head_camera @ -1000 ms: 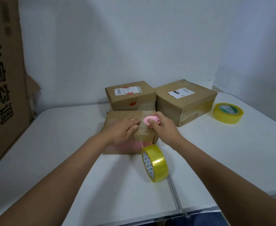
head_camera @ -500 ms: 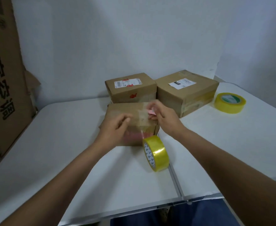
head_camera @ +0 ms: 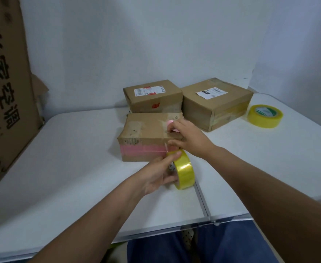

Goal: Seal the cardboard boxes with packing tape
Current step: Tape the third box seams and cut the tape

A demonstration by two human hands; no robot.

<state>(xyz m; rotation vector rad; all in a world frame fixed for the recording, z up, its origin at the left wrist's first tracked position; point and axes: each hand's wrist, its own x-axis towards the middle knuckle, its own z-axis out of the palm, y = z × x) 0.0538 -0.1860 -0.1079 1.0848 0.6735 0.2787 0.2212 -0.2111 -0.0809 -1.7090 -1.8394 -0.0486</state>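
Cardboard box with the pink band on its front face [head_camera: 146, 137] sits at table centre, nearest of three, so it's the one being sealed. Left hand [head_camera: 158, 173] grips the yellow roll of clear packing tape [head_camera: 184, 169], standing on edge at 6 o'clock of the box, touching its front bottom corner; a strip seems to run from roll up the front face, hence the roll parked tight against it. Right hand [head_camera: 186, 137] curls round a small pink cutter [head_camera: 172, 126] at the top front-right edge, probably placed to sever the strip; blade not visible. Two brown labelled cartons [head_camera: 153, 96] [head_camera: 214, 103] sit at 12 and 1 o'clock, look already taped. Spare yellow tape roll [head_camera: 265, 115] lies flat at 2 o'clock, well apart. White table [head_camera: 70, 158] carries everything.
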